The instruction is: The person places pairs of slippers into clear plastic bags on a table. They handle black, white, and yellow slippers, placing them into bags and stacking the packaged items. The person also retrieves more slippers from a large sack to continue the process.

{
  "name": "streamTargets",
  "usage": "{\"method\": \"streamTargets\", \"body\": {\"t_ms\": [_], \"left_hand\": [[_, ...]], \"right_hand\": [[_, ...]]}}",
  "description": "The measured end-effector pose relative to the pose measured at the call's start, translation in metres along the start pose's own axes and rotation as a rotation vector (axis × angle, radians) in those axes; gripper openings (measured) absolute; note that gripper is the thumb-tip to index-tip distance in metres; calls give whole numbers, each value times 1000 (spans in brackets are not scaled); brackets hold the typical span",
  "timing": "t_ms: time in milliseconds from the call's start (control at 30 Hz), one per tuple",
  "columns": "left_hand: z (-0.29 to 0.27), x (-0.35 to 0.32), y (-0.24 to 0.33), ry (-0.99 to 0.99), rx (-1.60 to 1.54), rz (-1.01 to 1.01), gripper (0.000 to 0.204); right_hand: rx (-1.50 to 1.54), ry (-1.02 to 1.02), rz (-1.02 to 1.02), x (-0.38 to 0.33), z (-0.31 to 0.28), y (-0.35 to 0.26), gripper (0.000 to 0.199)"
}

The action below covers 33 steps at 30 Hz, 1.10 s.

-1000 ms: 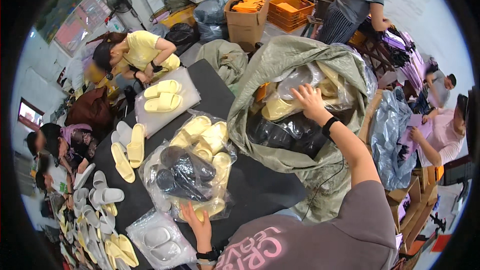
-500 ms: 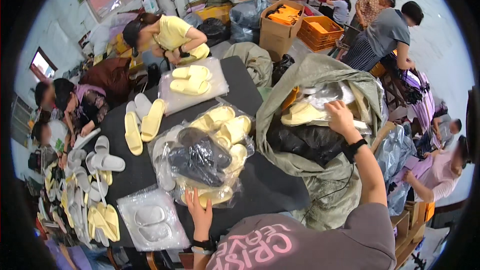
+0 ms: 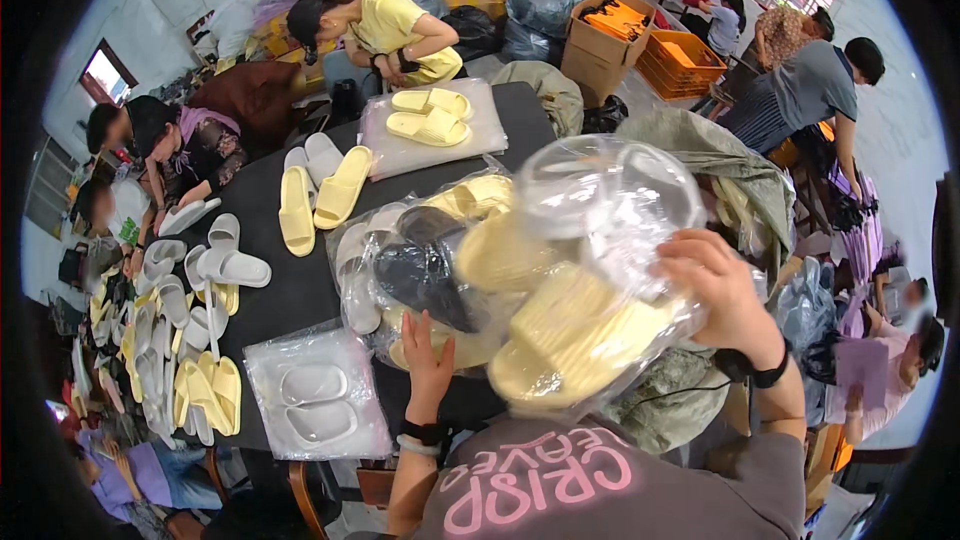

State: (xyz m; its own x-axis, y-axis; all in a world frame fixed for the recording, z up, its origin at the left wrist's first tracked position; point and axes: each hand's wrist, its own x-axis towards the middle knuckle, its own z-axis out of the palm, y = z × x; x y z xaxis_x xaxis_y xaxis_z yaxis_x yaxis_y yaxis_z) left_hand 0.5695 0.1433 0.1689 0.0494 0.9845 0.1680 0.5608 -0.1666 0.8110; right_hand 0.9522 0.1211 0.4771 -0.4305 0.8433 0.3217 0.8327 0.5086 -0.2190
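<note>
My right hand grips a clear plastic bag of slippers, raised over the table's right side and blurred by motion. Inside it are yellow slippers and pale grey-white slippers. My left hand lies with fingers apart at the near edge of another clear bag, which holds dark slippers, yellow ones and grey ones. That bag rests on the black table and is partly hidden by the raised one. Left of it lies a pair of grey slippers on clear plastic bags.
Yellow slippers sit on a stack of clear bags at the far side. Loose grey and yellow slippers cover the left end. A large green-grey woven sack stands at right. Several people work around the room; orange crates stand behind.
My right hand has lifted a bag of slippers out of the woven sack and brought it left over the table. My left hand stays by the other bag.
</note>
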Motion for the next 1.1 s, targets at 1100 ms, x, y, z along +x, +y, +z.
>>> {"method": "streamTargets", "body": {"t_ms": [1100], "left_hand": [[-63, 32, -181, 340, 213, -145, 55]], "right_hand": [[420, 102, 248, -10, 231, 37, 70]]}}
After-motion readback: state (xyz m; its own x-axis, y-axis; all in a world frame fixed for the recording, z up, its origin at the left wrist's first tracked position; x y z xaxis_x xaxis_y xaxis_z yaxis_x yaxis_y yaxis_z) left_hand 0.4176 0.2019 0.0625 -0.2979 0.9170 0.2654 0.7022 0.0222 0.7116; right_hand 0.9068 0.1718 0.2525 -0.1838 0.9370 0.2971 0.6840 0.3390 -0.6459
